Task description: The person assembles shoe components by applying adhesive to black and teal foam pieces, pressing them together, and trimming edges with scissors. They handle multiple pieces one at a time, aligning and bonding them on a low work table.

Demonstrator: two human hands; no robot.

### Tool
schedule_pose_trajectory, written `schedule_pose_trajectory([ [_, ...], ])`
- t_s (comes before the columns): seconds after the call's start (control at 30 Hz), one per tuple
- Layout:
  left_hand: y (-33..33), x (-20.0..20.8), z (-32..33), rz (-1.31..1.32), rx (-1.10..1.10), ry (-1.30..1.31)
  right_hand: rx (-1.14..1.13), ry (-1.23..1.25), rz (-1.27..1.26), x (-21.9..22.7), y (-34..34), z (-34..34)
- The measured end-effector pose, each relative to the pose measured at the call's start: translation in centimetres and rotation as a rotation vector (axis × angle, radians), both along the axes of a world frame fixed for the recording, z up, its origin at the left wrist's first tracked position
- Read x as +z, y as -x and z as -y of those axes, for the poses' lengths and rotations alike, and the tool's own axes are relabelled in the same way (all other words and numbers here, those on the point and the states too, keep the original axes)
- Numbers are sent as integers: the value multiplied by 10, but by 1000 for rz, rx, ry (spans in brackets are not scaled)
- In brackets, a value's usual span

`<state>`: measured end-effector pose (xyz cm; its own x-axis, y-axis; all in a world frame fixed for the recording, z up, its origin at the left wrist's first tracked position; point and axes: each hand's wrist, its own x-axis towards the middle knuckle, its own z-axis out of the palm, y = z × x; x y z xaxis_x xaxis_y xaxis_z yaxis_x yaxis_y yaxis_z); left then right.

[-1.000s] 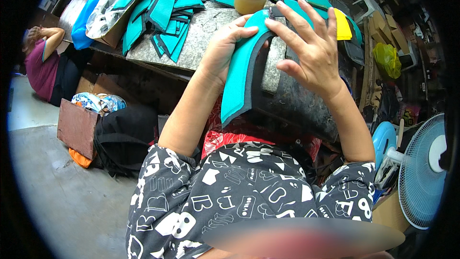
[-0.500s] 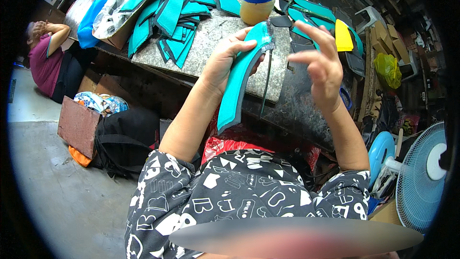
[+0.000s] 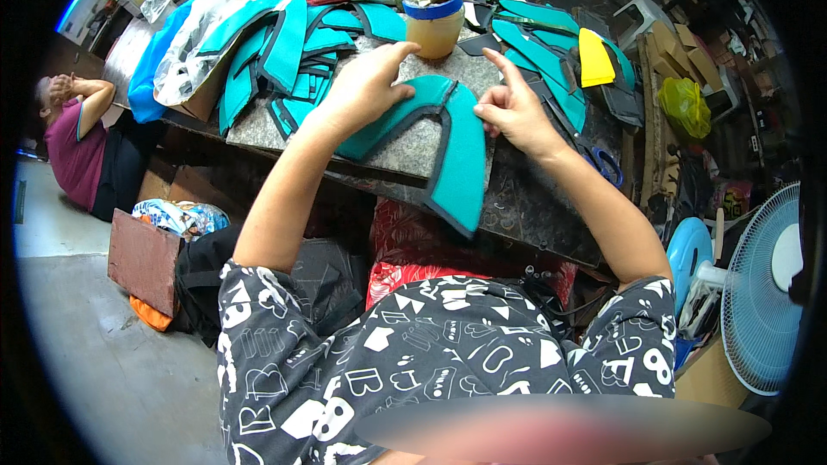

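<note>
A mottled grey slab (image 3: pixel 412 145) bears a translucent, blue-rimmed jar (image 3: pixel 433 32). Nearer than the jar, the right hand (image 3: pixel 515 120) pinches the edge of a teal, dark-edged fabric arch (image 3: pixel 460 151); the left hand (image 3: pixel 362 93), loosely spread, touches the other side, perhaps for steadying; whether it grips, I cannot tell.

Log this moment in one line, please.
left hand: touching teal piece | right hand: at its right edge | beyond: jar, yellow piece
</note>
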<state>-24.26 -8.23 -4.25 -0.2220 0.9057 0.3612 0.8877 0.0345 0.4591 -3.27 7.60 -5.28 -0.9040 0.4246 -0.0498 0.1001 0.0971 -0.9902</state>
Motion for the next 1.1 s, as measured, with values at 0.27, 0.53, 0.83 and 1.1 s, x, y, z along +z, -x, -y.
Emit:
schedule_pose_trajectory([
  [0.27, 8, -16, -18, -317, 181, -32, -16, -412, 53, -1, 15, 5],
  [0.53, -18, -19, -18, -183, 338, -338, -195, -325, -181, 33, 47, -43],
  [0.83, 67, 2, -56, -166, 463, -522, -261, -319, -222, 29, 85, -63],
  [1.1, 169, -15, -142, 72, 748, -252, -119, -523, -301, 5, 113, -49],
])
